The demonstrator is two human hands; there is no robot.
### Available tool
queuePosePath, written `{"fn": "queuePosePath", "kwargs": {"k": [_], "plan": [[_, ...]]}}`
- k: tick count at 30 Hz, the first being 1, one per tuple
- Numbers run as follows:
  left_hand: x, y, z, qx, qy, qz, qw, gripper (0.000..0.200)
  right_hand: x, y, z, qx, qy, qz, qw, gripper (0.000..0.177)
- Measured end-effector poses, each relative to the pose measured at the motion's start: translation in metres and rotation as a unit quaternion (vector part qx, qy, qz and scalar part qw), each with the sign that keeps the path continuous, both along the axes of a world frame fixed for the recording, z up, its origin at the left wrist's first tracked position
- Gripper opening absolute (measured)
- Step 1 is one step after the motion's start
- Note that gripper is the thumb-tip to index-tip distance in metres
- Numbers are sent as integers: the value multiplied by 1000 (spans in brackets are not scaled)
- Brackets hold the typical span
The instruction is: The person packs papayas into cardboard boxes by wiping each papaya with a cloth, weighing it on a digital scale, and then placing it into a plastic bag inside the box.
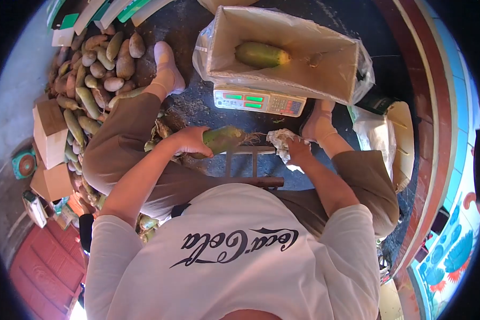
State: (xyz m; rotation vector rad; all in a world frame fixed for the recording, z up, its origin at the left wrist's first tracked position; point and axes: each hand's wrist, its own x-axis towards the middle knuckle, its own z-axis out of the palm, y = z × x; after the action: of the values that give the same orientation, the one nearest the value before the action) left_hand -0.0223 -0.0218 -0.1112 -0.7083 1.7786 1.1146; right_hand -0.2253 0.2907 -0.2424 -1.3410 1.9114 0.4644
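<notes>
My left hand [191,142] is closed around a large green radish [223,140], held sideways above my lap. Stringy roots hang from the radish's right end, pointing toward my other hand. In my right hand [300,151] is a crumpled white cloth [280,141], just right of those roots; a small gap separates them. Beyond both hands a digital scale [259,103] with lit green displays bears an open cardboard box [325,77]. One green radish [261,55] lies inside that box, which is lined around the outside with clear plastic.
A heap of green and reddish-brown radishes [125,64] covers the floor at left, beside small cartons [49,133]. Under my hands is a metal frame [240,165]. A plastic-lined container [402,138] stands by my right leg. Green-and-white boxes [98,13] line the far left.
</notes>
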Motion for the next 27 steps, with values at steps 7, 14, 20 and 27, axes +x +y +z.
{"fn": "queuePosePath", "kwargs": {"k": [7,14,20,27], "plan": [[16,3,-23,116,-53,181,975,79,1,3,-62,-43,-182,-128,974,40],[10,1,-27,189,-94,228,951,74,24,-102,86,-316,-341,-147,873,44],[18,-2,-11,322,-114,314,886,71,64,-111,76,-374,-363,-222,824,43],[20,4,-13,310,-84,245,915,72,71,-112,38,-294,-367,-423,774,28]]}}
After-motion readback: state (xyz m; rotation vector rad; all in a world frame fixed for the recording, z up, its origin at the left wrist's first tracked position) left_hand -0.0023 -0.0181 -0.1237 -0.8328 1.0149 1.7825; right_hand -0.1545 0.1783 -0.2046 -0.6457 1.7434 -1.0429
